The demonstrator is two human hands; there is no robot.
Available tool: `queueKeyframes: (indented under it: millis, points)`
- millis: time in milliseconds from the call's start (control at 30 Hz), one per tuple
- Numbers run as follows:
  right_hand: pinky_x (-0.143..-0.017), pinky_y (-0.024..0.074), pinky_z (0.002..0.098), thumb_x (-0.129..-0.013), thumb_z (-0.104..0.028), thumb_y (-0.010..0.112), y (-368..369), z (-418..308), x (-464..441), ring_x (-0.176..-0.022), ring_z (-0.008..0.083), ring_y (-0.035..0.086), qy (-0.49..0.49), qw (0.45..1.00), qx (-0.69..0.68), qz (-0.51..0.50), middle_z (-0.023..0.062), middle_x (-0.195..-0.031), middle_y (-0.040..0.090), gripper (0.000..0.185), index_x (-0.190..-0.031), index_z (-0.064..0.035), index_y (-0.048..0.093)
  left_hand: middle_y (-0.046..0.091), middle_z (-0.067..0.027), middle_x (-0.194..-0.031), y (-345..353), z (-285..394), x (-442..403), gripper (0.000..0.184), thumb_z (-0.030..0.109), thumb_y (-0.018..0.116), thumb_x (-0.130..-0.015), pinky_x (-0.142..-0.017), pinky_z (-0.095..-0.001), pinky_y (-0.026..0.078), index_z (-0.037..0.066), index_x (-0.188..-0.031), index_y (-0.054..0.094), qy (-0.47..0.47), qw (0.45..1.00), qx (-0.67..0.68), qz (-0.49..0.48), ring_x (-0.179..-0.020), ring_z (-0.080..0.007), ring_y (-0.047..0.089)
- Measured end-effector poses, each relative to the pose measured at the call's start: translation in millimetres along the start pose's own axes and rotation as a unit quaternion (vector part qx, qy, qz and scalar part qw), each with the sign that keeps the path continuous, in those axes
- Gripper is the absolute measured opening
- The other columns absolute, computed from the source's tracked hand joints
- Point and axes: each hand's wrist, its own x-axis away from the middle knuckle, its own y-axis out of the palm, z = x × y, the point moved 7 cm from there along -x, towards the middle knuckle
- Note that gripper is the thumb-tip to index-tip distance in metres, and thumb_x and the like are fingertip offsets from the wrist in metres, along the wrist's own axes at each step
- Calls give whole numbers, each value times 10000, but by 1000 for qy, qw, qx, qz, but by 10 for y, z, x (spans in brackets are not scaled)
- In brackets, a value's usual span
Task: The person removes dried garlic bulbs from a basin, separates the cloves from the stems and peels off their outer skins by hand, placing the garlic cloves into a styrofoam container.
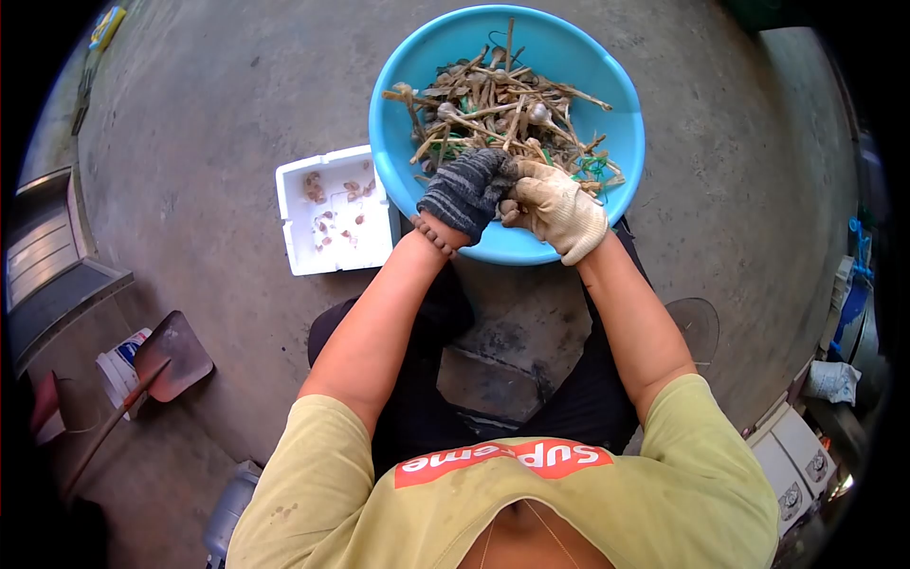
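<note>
The dried garlic bulbs (538, 113) lie in the wide blue basin (599, 76), heaped together with their long stalks (517, 121) and a few green strands (595, 166). The left hand (464, 194), in a grey striped glove, is curled at the near part of the basin, and the right hand (557, 209), in a cream glove, bends in to meet it. Something small and brownish shows between them, but the fingers cover it, so I cannot tell if it is pinched or only touched. Each bulb should be light and firm, with papery skin that may slide or flake under the gloves; the stalks look stiff and probably brittle, so the bulb itself — close to the stalk's base — seems the safer place to hold. The stalks cross each other and could catch when one is lifted. The basin's raised rim stands near both wrists, and the white foam box (322, 248), with small brownish pieces (314, 187) inside, sits just beside it on the left; toward the right, the concrete floor (730, 142) gives the elbow more room.
</note>
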Motion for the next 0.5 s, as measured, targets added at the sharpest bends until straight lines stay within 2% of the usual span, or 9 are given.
queueKeyframes:
  millis: [33, 100, 167, 233, 267, 300, 400, 467, 500]
  points:
    - [-581, 517, 318, -796, -21, 489, -12, -20, 3, -634, 171, 561, -5, 999, 30, 23, 123, -798, 542, 197, -983, 40, 469, 566, -131, -950, 68, -88, 13, 270, 62, 565, -709, -766, -375, 444, 74, -978, 567, 2, 1000, 1, 0, -888, -300, 534]
    - [-580, 532, 308, -807, -47, 501, 25, -75, 10, -661, 188, 586, -33, 994, 96, 50, 146, -812, 546, 235, -1007, 64, 446, 561, -121, -997, 58, -167, 25, 269, 53, 558, -718, -786, -364, 449, 79, -986, 568, 35, 991, -122, 45, -910, -285, 537]
    - [-565, 537, 301, -815, -77, 516, 88, -215, 63, -672, 203, 605, -65, 964, 238, 100, 149, -820, 551, 274, -1032, 70, 437, 554, -111, -1020, 104, -244, 22, 278, 44, 556, -716, -794, -367, 449, 82, -991, 567, 3, 994, -110, 11, -909, -282, 536]
    - [-542, 527, 293, -831, -104, 501, 26, -199, 54, -633, 188, 607, -82, 954, 261, 125, 136, -771, 568, 251, -1011, 67, 461, 528, -98, -1110, 267, -349, 21, 319, 187, 518, -759, -825, -446, 400, 154, -1075, 544, -38, 979, -174, -96, -1070, -258, 469]
    - [-540, 520, 287, -835, -110, 495, 2, -207, 52, -615, 180, 606, -83, 935, 319, 135, 124, -739, 574, 234, -992, 62, 473, 527, -99, -1111, 332, -443, 70, 280, 166, 517, -760, -831, -460, 394, 152, -1035, 565, -124, 983, -58, -125, -1054, -267, 478]
    - [-538, 514, 281, -839, -117, 488, 7, -221, 54, -597, 172, 605, -84, 912, 376, 143, 113, -707, 581, 220, -974, 57, 486, 527, -99, -1111, 324, -434, 63, 280, 166, 517, -760, -831, -460, 394, 152, -1035, 565, -125, 983, -57, -125, -1054, -267, 478]
    - [-506, 487, 274, -824, -130, 485, 99, -298, 108, -540, 163, 577, -69, 897, 408, 157, 110, -674, 585, 218, -950, 47, 504, 533, -107, -1096, 265, -319, 22, 249, 151, 520, -757, -845, -451, 390, 134, -998, 581, -48, 980, -159, -109, -1032, -280, 491]
    - [-498, 482, 276, -815, -133, 488, 100, -307, 114, -525, 162, 566, -49, 883, 436, 163, 110, -677, 585, 222, -953, 40, 511, 540, -113, -1081, 303, -432, 42, 228, 149, 518, -767, -851, -430, 392, 118, -982, 588, -186, 972, 60, -127, -1015, -293, 501]
    - [-495, 478, 277, -809, -136, 489, 88, -321, 114, -517, 157, 558, -61, 874, 451, 170, 109, -675, 585, 218, -943, 34, 517, 540, -113, -1081, 311, -424, 43, 228, 149, 518, -767, -851, -430, 392, 118, -982, 588, -186, 972, 61, -128, -1015, -293, 501]
